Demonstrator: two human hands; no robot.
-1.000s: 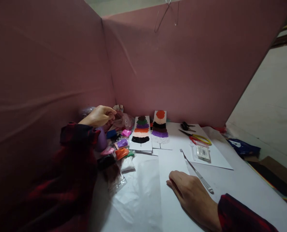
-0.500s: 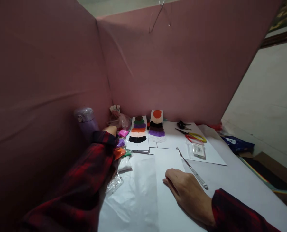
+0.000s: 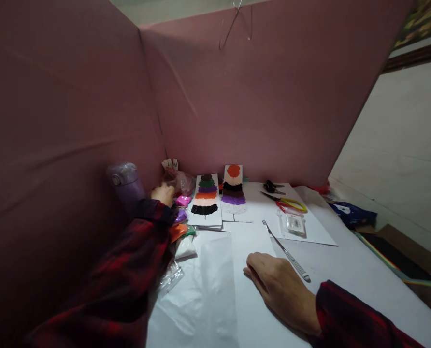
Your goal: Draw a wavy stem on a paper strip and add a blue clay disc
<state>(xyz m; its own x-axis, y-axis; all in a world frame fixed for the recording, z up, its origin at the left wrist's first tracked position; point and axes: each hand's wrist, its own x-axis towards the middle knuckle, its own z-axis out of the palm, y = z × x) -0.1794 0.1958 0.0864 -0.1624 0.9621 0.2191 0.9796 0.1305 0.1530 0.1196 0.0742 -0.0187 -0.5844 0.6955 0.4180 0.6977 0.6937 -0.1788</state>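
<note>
Head view, left hand: the left hand is at the far left of the table, among the craft supplies; its fingers bend downward and I cannot tell whether they pinch anything.
Nearest the left hand: a pink clay packet lies just to its right, and a crumpled pink plastic bag just behind it.
Clay row: toward the viewer come a purple clay packet, an orange clay packet, a green clay packet partly covered, and a white clay packet.
Clear wrapper: a crinkled clear wrapper lies in front of the packets, beside the plaid sleeve.
Bottle: a purple bottle stands left of the left hand.
Right hand: the right hand lies palm down on a white paper strip, fingers together and curled; what is under the palm is hidden.
Fork-tipped tool: a slim metal fork-tipped tool lies just beyond the right hand, tines pointing away.
Painted cards: a card with six colour bands lies beside a card topped by an orange disc.
Cutters: yellow-and-red-handled scissors lie at the right, with black-handled scissors behind them.
Small packet: a small white packet lies near the scissors.
</note>
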